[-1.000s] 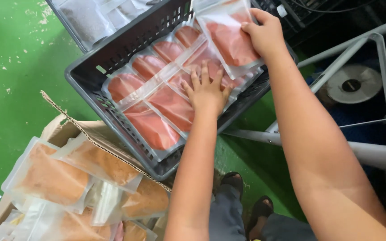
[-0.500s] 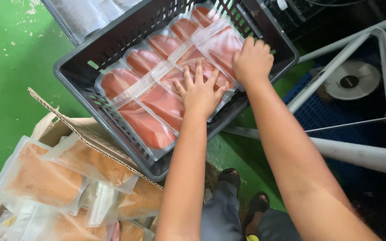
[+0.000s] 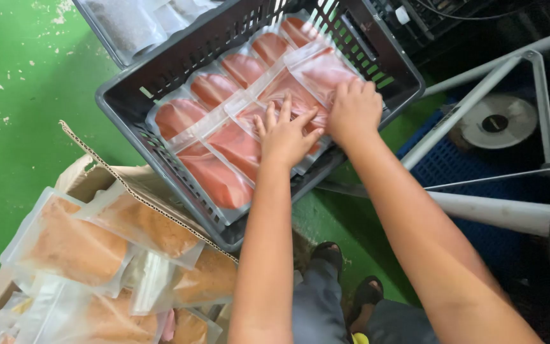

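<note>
Now right hand (image 3: 353, 109) down flat on clear pouch of pink fillet (image 3: 323, 71), no longer lifted; pouch lies in grey crate (image 3: 128, 95). Left hand (image 3: 284, 132) spread, pressing neighbouring pouches (image 3: 224, 153). Layer filling.

- I see shiny, see-through plastic bags (image 3: 237, 137).
- I see a dark, matt plastic crate (image 3: 160, 76).
- I see a rough brown cardboard box (image 3: 97, 169).
- I see a smooth green painted floor (image 3: 27, 108).

Even bright light, soft shadows; plastic glare; slight edge blur.
</note>
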